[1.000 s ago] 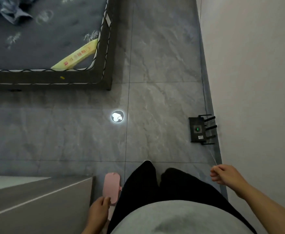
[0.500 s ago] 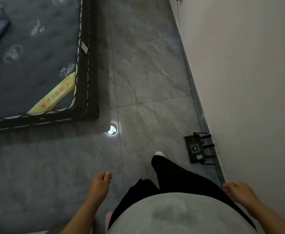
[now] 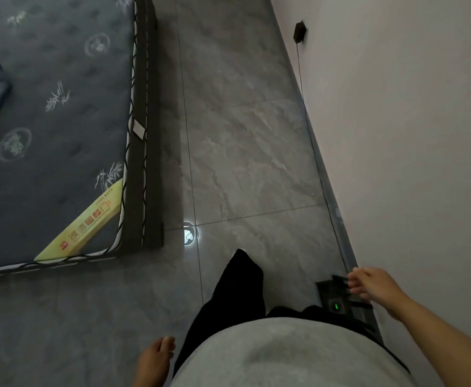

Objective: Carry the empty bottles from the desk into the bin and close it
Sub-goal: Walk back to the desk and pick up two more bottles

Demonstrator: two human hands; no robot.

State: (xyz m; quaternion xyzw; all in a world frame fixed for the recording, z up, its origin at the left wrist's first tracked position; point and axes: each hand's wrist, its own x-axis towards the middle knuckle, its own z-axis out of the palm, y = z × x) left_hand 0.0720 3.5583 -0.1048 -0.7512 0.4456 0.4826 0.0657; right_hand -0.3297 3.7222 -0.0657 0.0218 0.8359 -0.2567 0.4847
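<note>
No bottle, desk or bin shows in the head view. My left hand (image 3: 156, 358) hangs low beside my hip with loosely curled fingers and holds nothing. My right hand (image 3: 374, 283) is out to the right, above the black router, with relaxed fingers and nothing in it. My black trouser leg (image 3: 240, 286) steps forward over the grey tiled floor (image 3: 245, 152).
A bed with a dark patterned mattress (image 3: 55, 129) fills the left, with a yellow corner guard (image 3: 89, 224) at its near corner. A black router (image 3: 337, 300) lies on the floor by the white wall (image 3: 410, 135), its cable running to a plug (image 3: 300, 30). A bright light reflection (image 3: 191, 233) marks the floor.
I have walked forward and turned, so the bed corner and router slid toward me. The grey furniture and pink slipper at the lower left left the view. My right hand swung forward.
</note>
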